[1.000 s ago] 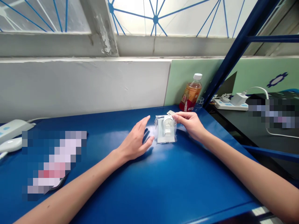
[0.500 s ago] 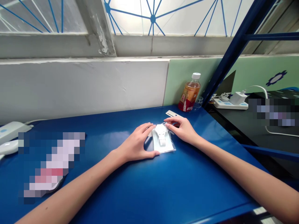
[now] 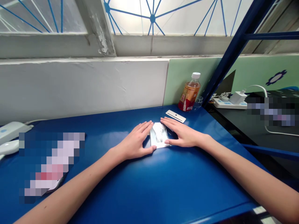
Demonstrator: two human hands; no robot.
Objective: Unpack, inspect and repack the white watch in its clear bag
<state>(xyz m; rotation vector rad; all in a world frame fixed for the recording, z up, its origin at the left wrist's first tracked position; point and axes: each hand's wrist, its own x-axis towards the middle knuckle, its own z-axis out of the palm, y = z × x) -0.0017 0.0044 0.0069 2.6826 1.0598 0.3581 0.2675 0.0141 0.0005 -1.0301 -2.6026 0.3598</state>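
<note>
Taking the bottle (image 3: pixel 189 95) as my landmark, I find the clear packet (image 3: pixel 160 140) lying flat on the table (image 3: pixel 163 183), nearer me than the bottle and to its left. My left hand (image 3: pixel 135 141) and right hand (image 3: pixel 187 133) flank it, each with thumb and fingers well apart, clamped on nothing; the tips lie at or over its edges, though I cannot tell how firmly they press.

I judge the packet light, its film thin, slick and apt to slide, with the pale strap-like thing inside likely stiffer. I would take it by the side edges or corners, sparing the middle, which may be delicate.

Glare and my fingers hide the packet's upper corners, and I cannot make out the details of what it holds. The white card (image 3: pixel 171 114) lies just nearer than the bottle, slightly left, its print too small to read. Far left of the bottle, a flat object is blurred into blocks.
</note>
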